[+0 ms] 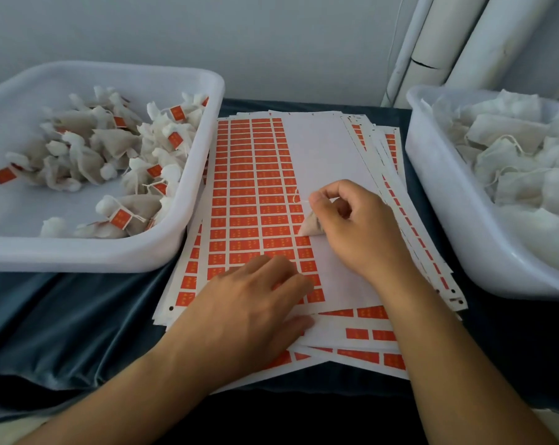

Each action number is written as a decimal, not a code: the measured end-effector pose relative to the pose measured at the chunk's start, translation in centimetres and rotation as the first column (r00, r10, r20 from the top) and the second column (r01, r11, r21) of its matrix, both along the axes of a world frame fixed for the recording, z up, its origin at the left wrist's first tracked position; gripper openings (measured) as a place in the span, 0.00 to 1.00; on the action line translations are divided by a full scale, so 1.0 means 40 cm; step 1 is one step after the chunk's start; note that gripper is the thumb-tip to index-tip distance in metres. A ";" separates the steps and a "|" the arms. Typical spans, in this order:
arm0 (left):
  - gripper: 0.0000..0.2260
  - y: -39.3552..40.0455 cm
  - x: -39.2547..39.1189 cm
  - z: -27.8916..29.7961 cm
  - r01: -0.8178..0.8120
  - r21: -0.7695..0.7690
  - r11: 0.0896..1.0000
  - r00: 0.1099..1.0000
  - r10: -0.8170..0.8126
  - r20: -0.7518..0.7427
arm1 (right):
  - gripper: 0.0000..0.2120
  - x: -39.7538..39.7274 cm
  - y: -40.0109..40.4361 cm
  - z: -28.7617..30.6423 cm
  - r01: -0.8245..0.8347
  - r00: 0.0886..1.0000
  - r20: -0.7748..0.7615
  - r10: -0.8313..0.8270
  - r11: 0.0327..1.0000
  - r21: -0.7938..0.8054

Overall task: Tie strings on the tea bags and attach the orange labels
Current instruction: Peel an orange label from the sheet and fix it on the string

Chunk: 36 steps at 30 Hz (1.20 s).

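Fingers point(320, 200) of my right hand point(358, 232) are curled and pinch a tea bag point(310, 226), with its thin string point(296, 198) looping out just beyond the thumb tip; the bag sits under the palm, just above the top label sheet point(262, 194), at the border between its orange columns and its bare white part. My left hand point(255, 303) lies flat, fingers straight and close together, pressing the lower part of the same sheet, fingertips over the orange labels point(243, 232) and thumb on the white margin. The sheet tops a loose stack of similar sheets point(368, 345) fanned out on the bench, which is draped in dark blue cloth point(63, 316). To my left, a white tray point(111, 255) holds finished tea bags point(117, 146) with strings tied and orange tags attached. To my right, a second white tray point(464, 226) holds untied bags point(522, 175), heaped. Behind, a pale wall point(239, 33) and white pipes point(448, 43)
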<state>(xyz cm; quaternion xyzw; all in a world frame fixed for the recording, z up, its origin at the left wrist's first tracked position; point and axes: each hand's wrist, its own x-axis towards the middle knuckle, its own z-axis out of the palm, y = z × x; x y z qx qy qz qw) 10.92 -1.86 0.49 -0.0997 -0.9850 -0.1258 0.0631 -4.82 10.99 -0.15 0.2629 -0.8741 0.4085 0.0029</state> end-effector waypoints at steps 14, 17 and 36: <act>0.25 0.008 -0.028 -0.009 -0.054 0.030 0.998 0.999 0.054 -0.002 | 0.09 0.052 0.034 -0.016 -0.038 0.994 0.100 0.032 0.998 0.054; 0.23 0.013 -0.027 -0.007 -0.050 0.003 0.999 0.999 0.050 -0.009 | 0.09 0.054 0.039 -0.016 -0.039 0.994 0.109 0.031 0.997 0.065; 0.24 -0.024 -0.012 -0.008 -0.006 0.084 0.996 1.000 0.004 0.028 | 0.11 0.071 0.058 -0.021 -0.014 0.991 0.132 0.012 1.000 0.014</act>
